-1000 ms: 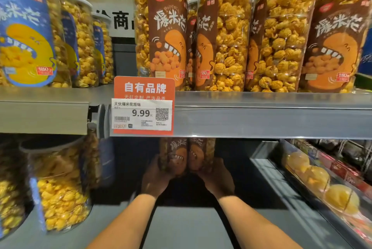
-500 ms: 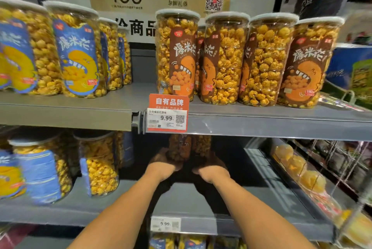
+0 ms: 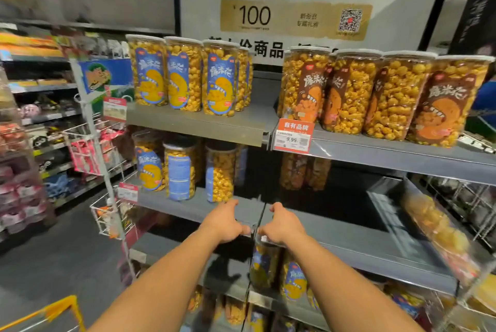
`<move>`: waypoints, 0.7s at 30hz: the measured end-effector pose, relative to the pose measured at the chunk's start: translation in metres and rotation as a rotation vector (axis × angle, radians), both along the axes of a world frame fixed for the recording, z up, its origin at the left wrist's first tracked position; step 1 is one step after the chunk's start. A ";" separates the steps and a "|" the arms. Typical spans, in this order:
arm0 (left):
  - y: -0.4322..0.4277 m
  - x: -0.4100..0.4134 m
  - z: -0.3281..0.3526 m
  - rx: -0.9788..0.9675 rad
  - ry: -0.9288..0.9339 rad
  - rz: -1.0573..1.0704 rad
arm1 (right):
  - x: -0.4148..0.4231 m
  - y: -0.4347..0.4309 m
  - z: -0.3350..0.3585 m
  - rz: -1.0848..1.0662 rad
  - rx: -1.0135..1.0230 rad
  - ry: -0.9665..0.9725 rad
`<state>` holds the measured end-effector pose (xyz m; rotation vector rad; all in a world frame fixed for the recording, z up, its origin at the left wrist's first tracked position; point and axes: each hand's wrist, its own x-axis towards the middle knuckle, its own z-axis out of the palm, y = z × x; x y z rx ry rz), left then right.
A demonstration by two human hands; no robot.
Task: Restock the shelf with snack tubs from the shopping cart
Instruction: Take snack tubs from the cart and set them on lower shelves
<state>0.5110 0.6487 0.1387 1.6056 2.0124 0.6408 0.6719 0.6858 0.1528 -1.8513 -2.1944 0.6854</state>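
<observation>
Two brown-label popcorn tubs stand deep on the middle shelf, in shadow under the upper shelf. My left hand and my right hand hover side by side over the shelf's front edge, well short of those tubs, both empty with fingers loosely curled. Brown-label tubs line the upper shelf on the right, blue-label tubs on the left. More blue-label tubs stand on the middle shelf's left half. The orange cart rim shows at bottom left.
An orange price tag hangs from the upper shelf edge. A wire rack of small packets stands left of the shelving, another wire rack on the right. A lower shelf holds blue-label tubs. An aisle floor runs at left.
Both hands let go of the two brown-label tubs deep on the middle shelf and drew back to its front edge. The view pulled away and swung left.
</observation>
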 end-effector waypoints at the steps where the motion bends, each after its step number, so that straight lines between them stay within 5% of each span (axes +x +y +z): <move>1: -0.018 -0.008 -0.002 -0.010 0.008 0.036 | -0.009 -0.012 -0.003 0.044 -0.001 -0.011; 21: -0.463 -0.268 -0.135 -0.367 -0.057 0.749 | -0.316 -0.353 -0.156 0.820 -0.269 -0.258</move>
